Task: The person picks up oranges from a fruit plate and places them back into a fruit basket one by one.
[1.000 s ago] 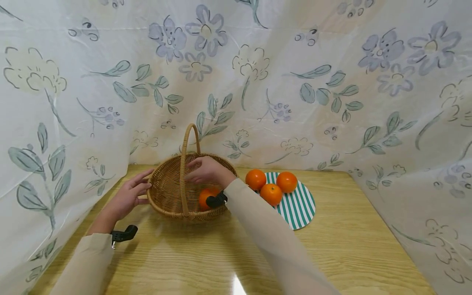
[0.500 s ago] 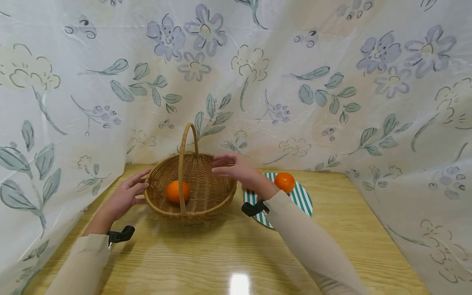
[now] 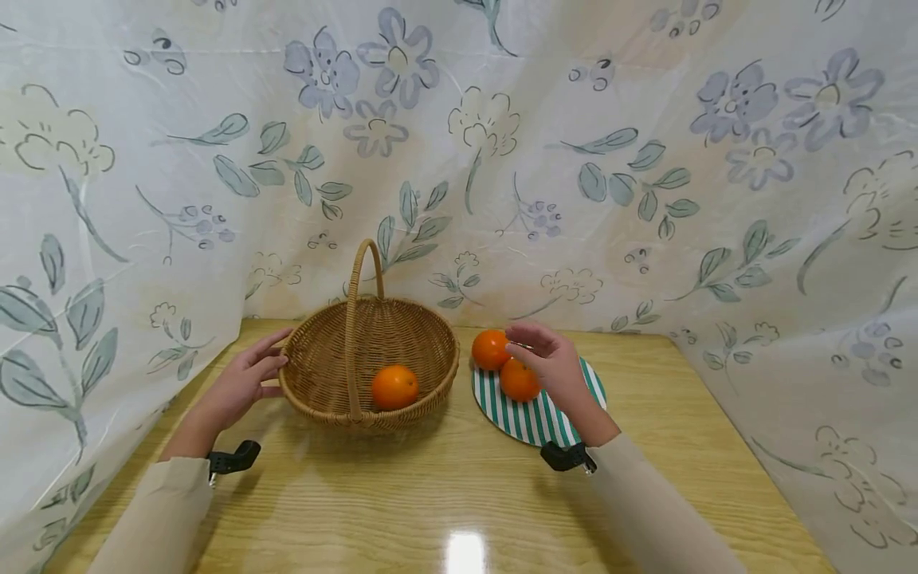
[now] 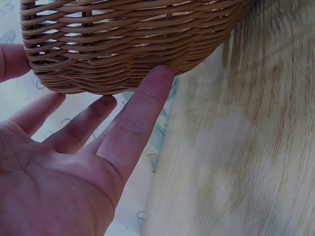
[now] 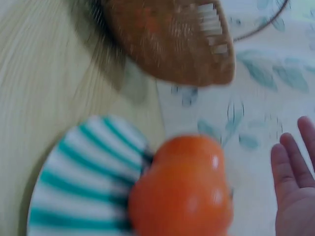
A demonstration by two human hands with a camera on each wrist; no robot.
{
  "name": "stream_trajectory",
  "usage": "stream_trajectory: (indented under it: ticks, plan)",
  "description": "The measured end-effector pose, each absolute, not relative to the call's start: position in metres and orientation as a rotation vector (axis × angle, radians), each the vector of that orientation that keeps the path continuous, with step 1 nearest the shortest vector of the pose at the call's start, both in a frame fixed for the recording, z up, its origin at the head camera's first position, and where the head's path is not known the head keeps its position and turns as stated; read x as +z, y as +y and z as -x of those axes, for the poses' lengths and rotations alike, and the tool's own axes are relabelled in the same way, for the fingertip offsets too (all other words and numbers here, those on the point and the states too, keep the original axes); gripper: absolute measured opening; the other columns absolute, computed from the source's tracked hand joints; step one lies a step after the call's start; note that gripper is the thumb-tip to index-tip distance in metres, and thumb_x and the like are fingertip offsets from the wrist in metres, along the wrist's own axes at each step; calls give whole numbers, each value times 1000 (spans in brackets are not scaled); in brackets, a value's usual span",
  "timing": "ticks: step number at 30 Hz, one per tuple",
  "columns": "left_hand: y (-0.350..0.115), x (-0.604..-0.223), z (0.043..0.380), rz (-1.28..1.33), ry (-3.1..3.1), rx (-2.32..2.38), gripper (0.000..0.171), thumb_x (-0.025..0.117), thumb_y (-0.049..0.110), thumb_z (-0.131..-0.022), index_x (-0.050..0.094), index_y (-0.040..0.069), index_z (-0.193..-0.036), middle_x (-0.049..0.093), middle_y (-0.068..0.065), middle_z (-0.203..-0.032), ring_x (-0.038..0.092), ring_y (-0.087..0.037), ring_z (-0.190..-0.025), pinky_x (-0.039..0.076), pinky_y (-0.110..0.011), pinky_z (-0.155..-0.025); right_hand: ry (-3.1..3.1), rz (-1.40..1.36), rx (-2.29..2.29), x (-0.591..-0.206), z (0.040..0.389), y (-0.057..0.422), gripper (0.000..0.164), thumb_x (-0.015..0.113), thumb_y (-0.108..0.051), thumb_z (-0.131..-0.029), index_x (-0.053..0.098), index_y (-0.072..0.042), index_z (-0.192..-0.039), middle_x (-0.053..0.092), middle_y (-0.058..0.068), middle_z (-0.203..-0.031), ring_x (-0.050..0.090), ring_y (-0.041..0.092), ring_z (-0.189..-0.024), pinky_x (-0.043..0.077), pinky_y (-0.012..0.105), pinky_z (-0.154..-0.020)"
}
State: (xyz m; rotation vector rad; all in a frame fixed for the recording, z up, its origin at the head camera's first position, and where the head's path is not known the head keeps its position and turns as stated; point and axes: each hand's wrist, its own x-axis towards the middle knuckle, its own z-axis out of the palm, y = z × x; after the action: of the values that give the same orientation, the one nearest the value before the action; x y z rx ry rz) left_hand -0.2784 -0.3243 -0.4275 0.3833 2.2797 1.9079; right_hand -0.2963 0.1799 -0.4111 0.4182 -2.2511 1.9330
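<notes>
1. Wicker basket [image 3: 419,335]: one orange fruit [image 3: 395,387] inside, low at the near right. Half a second ago it sat left of the handle [image 3: 351,319], so it's rolled across.
2. My left hand [image 3: 239,381]: fingers extended, fingertips touching the basket's left side, not clenched.
3. My right hand [image 3: 552,363]: shifted from the basket's right edge to over the striped mat [image 3: 531,422]. Fingers relaxed, grasping nothing.
4. On the mat: front fruit [image 3: 519,383] and back fruit [image 3: 490,351], close together. Can't tell if my hand hides another.
5. My read: basket fruit needs no hand; my right is free at the mat side.
</notes>
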Motion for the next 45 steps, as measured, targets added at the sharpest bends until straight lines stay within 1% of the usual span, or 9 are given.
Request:
stream_trajectory:
  ticks: [5,12,17,21,25,30,36,41,45]
  plan:
    - [-325,-428,278,-387,2284,1899,65,43,28,-112,12,11,-166,27,-37,-155,65,-8,-110,62,-34,-84,-2236,-340,1824,-427,288,214,44,77,-21,-94,66,-2,-131,65,20,-136,60,33,-130,53,21,-100]
    - [-325,-429,278,-377,2290,1907,64,43,28,-112,13,10,-166,29,-37,-154,66,-8,-109,62,-33,-84,-2234,-295,1738,-447,293,249,50,77,-13,-93,60,5,-136,58,20,-144,51,20,-136,34,46,-121]
    - [-325,-429,278,-374,2284,1919,64,43,28,-112,13,10,-166,29,-37,-154,66,-8,-109,62,-33,-84,-2314,-302,1724,-459,302,266,54,76,-8,-93,55,1,-142,47,16,-156,36,27,-149,25,56,-124]
    - [-325,-430,279,-374,2278,1923,64,43,28,-112,13,9,-166,28,-37,-153,66,-8,-109,62,-33,-84,-2412,-276,1727,-468,311,275,62,75,-9,-94,50,-6,-150,39,12,-163,26,33,-155,23,57,-124]
    - [-325,-429,278,-376,2275,1923,65,43,28,-112,12,10,-166,28,-37,-154,66,-9,-109,62,-32,-84,-2491,-209,1697,-471,321,278,71,77,-17,-94,43,-11,-156,35,10,-166,24,35,-156,26,56,-124]
    - [-325,-429,277,-373,2280,1919,65,43,29,-112,12,10,-166,27,-37,-155,66,-8,-109,62,-32,-84,-2551,-152,1664,-472,333,278,78,80,-27,-92,40,-15,-158,33,9,-167,25,37,-155,30,56,-122]
    - [-324,-429,276,-356,2276,1927,65,43,28,-112,12,9,-166,27,-37,-154,66,-7,-107,62,-32,-84,-2603,-98,1684,-476,343,276,88,83,-34,-88,36,-19,-160,36,8,-165,32,34,-151,26,56,-125]
    - [-323,-429,276,-353,2269,1936,65,43,27,-112,12,9,-166,27,-36,-154,67,-7,-107,62,-32,-83,-2638,-73,1652,-476,346,273,88,84,-34,-87,36,-21,-160,40,11,-162,36,35,-147,23,58,-125]
    - [-324,-429,277,-350,2271,1933,64,43,27,-112,13,11,-166,27,-37,-155,67,-7,-107,62,-32,-84,-2653,-60,1635,-474,348,271,88,83,-32,-88,35,-21,-161,41,12,-161,38,37,-145,26,58,-124]
